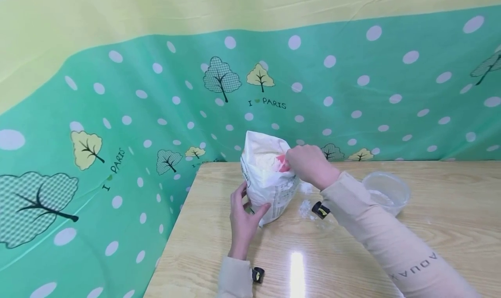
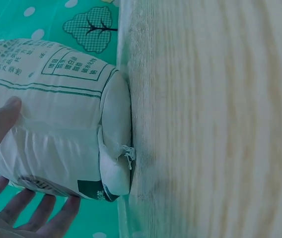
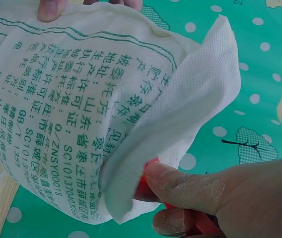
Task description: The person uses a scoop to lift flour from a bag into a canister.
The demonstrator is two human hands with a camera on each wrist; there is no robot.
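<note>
Fingers of both hands grasp. On the wood-grained table (image 1: 336, 263) stands a white, green-printed woven bag (image 1: 261, 191), left hand (image 1: 243, 219) round it; right of the bag, I see only part of a round clear plastic bowl (image 1: 397, 189); at the bag's mouth, the right hand (image 1: 311, 164) clutches a red tool (image 1: 282, 163), mostly hidden.

Your head view is bright, with one strong white glare (image 1: 297, 274) on the counter (image 1: 336, 259). Both your wrist views are dimmer, and the left one looks bluish-green and slightly soft.
</note>
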